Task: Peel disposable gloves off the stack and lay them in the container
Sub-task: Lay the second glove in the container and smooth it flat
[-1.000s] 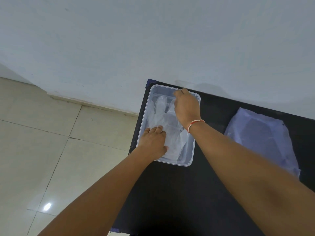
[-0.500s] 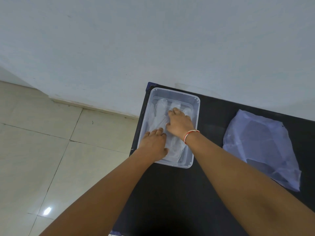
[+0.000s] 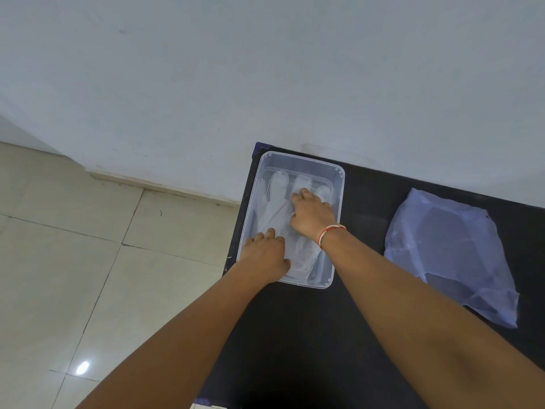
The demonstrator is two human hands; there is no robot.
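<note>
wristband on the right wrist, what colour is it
The wristband is red and white, a thin band seen in the head view, the only one.

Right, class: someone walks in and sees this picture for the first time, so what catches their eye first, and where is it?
First, the two bare hands in the clear plastic container at the far left corner of the black table: the left hand rests at its near end, and the right hand presses flat on a translucent glove inside. Next, the stack of gloves, bluish and crinkled, lying to the right on the table.
</note>
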